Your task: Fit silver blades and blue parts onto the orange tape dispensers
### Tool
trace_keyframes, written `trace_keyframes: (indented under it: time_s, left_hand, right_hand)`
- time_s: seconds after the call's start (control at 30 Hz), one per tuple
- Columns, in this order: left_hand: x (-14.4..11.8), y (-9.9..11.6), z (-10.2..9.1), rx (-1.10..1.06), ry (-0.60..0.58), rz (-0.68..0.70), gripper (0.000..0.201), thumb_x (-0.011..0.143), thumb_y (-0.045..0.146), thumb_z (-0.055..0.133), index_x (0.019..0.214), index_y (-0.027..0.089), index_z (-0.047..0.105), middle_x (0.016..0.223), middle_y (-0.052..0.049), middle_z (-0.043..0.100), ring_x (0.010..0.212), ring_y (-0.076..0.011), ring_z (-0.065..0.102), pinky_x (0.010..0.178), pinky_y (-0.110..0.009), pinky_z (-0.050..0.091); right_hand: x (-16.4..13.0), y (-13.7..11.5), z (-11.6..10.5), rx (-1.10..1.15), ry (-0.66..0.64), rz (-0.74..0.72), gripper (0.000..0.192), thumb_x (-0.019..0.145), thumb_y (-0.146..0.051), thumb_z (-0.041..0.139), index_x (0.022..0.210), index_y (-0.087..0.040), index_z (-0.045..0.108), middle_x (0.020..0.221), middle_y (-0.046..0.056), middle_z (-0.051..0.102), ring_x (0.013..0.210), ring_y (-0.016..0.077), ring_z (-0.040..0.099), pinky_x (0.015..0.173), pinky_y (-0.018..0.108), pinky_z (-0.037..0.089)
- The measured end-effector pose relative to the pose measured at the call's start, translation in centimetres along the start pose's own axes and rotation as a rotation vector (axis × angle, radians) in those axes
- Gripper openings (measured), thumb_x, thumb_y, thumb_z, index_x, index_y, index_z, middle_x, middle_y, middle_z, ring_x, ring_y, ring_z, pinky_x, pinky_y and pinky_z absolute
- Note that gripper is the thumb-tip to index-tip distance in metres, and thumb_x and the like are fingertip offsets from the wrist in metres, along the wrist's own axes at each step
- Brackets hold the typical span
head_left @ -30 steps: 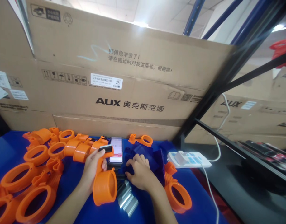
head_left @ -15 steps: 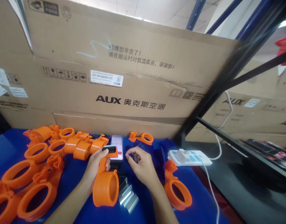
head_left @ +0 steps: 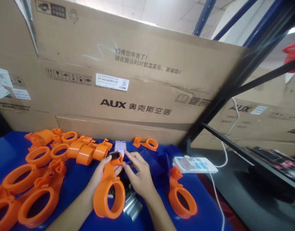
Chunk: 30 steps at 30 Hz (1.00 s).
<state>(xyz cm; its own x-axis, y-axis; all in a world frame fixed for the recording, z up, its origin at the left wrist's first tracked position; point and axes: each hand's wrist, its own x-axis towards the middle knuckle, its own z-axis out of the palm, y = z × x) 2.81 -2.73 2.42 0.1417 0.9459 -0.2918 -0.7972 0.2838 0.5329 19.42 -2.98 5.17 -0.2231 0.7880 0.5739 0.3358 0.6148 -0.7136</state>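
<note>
My left hand [head_left: 99, 175] grips an orange plastic ring clamp [head_left: 109, 196] by its neck, the ring hanging toward me. A black tube end [head_left: 114, 155] sits at the top of the clamp's neck. My right hand [head_left: 138, 175] reaches in from the right, its fingertips pinched on a small dark blue piece right beside that black tube end. Just behind both hands a phone [head_left: 120, 146] lies on the blue table [head_left: 72, 179] with its screen lit.
Several orange ring clamps [head_left: 29, 179] are piled on the left, one clamp [head_left: 182, 200] lies to the right, another [head_left: 146, 143] at the back. Metal pieces [head_left: 134, 205] lie under my hands. Dark blue parts [head_left: 162, 166], a white power strip [head_left: 195, 163] and a cardboard box wall [head_left: 128, 83] stand behind.
My right hand lifted off the dark blue parts and moved left to the top of the clamp. My left hand tilted the clamp so its ring opening faces me.
</note>
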Motion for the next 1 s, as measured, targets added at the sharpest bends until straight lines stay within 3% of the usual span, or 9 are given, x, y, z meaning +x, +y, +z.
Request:
trace_keyframes:
  time_s: [0.13, 0.37, 0.47, 0.67, 0.77, 1.0]
  left_hand:
    - [-0.2, 0.2, 0.1, -0.002, 0.004, 0.015, 0.027, 0.083, 0.033, 0.076, 0.105, 0.017, 0.073, 0.100, -0.014, 0.080, 0.093, -0.0298, 0.078, 0.076, -0.038, 0.065]
    - [-0.5, 0.2, 0.4, 0.049, 0.025, 0.030, 0.033, 0.084, 0.040, 0.074, 0.108, 0.018, 0.072, 0.090, -0.012, 0.079, 0.084, -0.0295, 0.077, 0.065, -0.035, 0.064]
    - [-0.7, 0.2, 0.3, 0.024, 0.079, -0.007, 0.038, 0.084, 0.037, 0.075, 0.116, 0.017, 0.070, 0.090, -0.011, 0.079, 0.081, -0.0270, 0.078, 0.064, -0.031, 0.063]
    - [-1.0, 0.6, 0.3, -0.075, 0.144, -0.063, 0.044, 0.087, 0.029, 0.074, 0.129, 0.020, 0.066, 0.098, -0.009, 0.081, 0.084, -0.0242, 0.079, 0.074, -0.030, 0.064]
    - [-1.2, 0.8, 0.3, -0.043, 0.109, -0.078, 0.045, 0.088, 0.033, 0.074, 0.129, 0.018, 0.066, 0.099, -0.011, 0.081, 0.088, -0.0257, 0.079, 0.075, -0.031, 0.064]
    - [-1.2, 0.9, 0.2, 0.032, 0.069, -0.070, 0.044, 0.086, 0.034, 0.076, 0.126, 0.018, 0.067, 0.099, -0.011, 0.081, 0.090, -0.0254, 0.079, 0.073, -0.029, 0.063]
  right_hand:
    - [-0.2, 0.1, 0.5, 0.073, -0.076, 0.025, 0.042, 0.097, -0.017, 0.056, 0.137, -0.028, 0.066, 0.121, 0.011, 0.062, 0.100, 0.0211, 0.068, 0.080, 0.032, 0.062]
    - [-0.8, 0.7, 1.8, 0.129, 0.084, 0.145, 0.023, 0.096, -0.028, 0.066, 0.118, -0.023, 0.068, 0.099, 0.007, 0.065, 0.072, 0.0169, 0.069, 0.060, 0.027, 0.062]
    - [-0.8, 0.7, 1.3, 0.055, 0.058, 0.097, 0.028, 0.095, -0.027, 0.068, 0.123, -0.022, 0.068, 0.095, 0.007, 0.069, 0.073, 0.0178, 0.070, 0.065, 0.028, 0.062]
    - [-0.3, 0.5, -0.2, 0.044, -0.128, -0.032, 0.040, 0.100, -0.025, 0.060, 0.140, -0.024, 0.064, 0.096, 0.007, 0.077, 0.080, 0.0198, 0.075, 0.076, 0.032, 0.064]
    - [-0.3, 0.5, -0.7, 0.023, -0.115, -0.028, 0.035, 0.103, -0.023, 0.055, 0.135, -0.025, 0.068, 0.095, 0.006, 0.080, 0.082, 0.0206, 0.077, 0.080, 0.034, 0.064]
    - [-0.5, 0.4, -1.2, 0.055, -0.086, 0.042, 0.030, 0.098, -0.026, 0.065, 0.128, -0.024, 0.070, 0.100, 0.007, 0.081, 0.087, 0.0223, 0.079, 0.083, 0.034, 0.065]
